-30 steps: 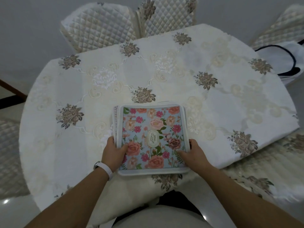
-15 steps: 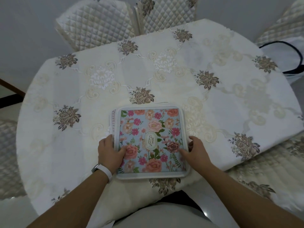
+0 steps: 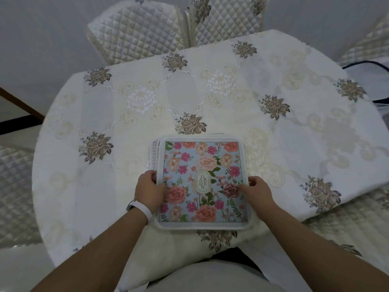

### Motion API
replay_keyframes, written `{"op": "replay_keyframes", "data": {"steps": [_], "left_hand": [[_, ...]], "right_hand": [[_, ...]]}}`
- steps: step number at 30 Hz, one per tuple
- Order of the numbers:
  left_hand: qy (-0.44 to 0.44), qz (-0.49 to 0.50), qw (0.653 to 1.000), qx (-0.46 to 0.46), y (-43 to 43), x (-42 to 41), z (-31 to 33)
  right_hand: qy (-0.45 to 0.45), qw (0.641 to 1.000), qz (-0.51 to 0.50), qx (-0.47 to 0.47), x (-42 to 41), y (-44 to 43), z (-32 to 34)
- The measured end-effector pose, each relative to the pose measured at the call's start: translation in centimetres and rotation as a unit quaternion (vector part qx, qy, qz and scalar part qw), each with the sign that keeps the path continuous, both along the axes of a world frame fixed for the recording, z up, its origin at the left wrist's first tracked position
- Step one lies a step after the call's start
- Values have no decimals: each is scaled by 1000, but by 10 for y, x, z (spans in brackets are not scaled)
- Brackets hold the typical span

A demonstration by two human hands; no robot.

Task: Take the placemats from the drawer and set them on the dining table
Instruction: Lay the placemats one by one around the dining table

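Observation:
A stack of square placemats lies on the dining table near its front edge. The top mat is light blue with pink and peach flowers and a white border. Edges of other mats peek out on the stack's left side and at the back. My left hand grips the stack's left edge, thumb on top. On the opposite edge my right hand holds it too, fingers resting on the top mat. A white band circles my left wrist.
The round table wears a cream embroidered tablecloth that hangs over the front. Quilted cream chairs stand at the back, at the left and right. A white bag with dark trim sits at the right edge.
Both hands have stayed on the stack's sides. The stack has settled flat on the table and the view has shifted a little.

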State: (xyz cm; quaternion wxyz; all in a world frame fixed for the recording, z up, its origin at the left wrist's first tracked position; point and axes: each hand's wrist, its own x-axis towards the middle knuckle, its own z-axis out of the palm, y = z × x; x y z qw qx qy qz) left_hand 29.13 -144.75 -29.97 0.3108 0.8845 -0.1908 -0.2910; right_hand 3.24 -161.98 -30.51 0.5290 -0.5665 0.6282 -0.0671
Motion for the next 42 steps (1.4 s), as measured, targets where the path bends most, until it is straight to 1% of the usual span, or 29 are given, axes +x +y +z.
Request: {"op": "replay_keyframes", "data": {"steps": [4, 6, 8, 11, 14, 18, 22, 26, 31, 36, 42], "left_hand": [[83, 31, 996, -27, -3, -13, 3], [123, 25, 991, -35, -5, -18, 2], [143, 11, 989, -44, -6, -23, 2], [142, 7, 987, -74, -6, -30, 5], [144, -19, 984, -106, -4, -34, 10], [164, -53, 975, -138, -9, -39, 14], [167, -105, 968, -159, -17, -45, 16], [190, -124, 958, -175, -26, -60, 21], [206, -158, 944, -206, -30, -95, 43], [193, -183, 940, -213, -36, -135, 59], [210, -206, 930, -221, -38, -221, 78]], "right_hand": [[-10, 1000, -8, 4, -4, 4, 4], [-14, 1000, -13, 1, -6, 10, 8], [-11, 1000, -20, -6, -8, 16, 10], [11, 999, -24, -31, -13, 25, 15], [31, 998, -31, -47, -21, 32, 25], [35, 997, -42, -59, -33, 38, 42], [42, 990, -89, -97, -50, 53, 58], [34, 983, -132, -125, -74, 69, 74], [6, 971, -178, -158, -112, 86, 96], [-7, 962, -206, -181, -150, 97, 107], [-18, 952, -228, -205, -241, 114, 118]]}}
